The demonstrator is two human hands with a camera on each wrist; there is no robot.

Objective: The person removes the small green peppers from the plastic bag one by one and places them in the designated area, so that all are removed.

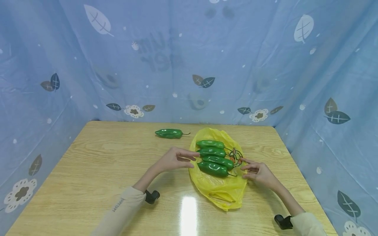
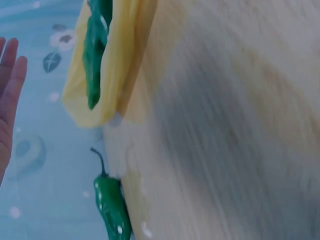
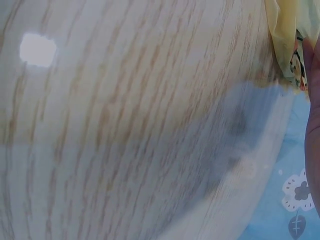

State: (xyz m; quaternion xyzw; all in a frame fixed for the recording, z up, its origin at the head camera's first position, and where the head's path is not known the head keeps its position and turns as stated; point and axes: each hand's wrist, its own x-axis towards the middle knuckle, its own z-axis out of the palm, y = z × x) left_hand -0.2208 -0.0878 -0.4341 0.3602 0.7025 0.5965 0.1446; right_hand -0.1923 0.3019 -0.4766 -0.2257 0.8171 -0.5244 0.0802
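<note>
Hands come first, nearest to the camera, one on each side of the yellow plastic bag that lies flat on the wooden table. The left hand hangs at the bag's left edge with fingers straight and relaxed, holding nothing; its fingertips point at the blunt ends of the peppers. The right hand is at the bag's right edge, fingers loosely bent near the stems, and it also seems to hold nothing, though I cannot tell if a fingertip touches a stem.

Four green peppers lie side by side on the bag, stems to the right, where they tangle with some small orange thing that is too small to name. Farther back, one more green pepper lies alone on the table, well apart from the bag. Behind all is a blue curtain with leaves and flowers.

I think the risk is this: the bag is thin and slippery on a glossy table. If one hand pulls its edge, the round peppers may roll off, and the tangled stems may drag neighbours along.
</note>
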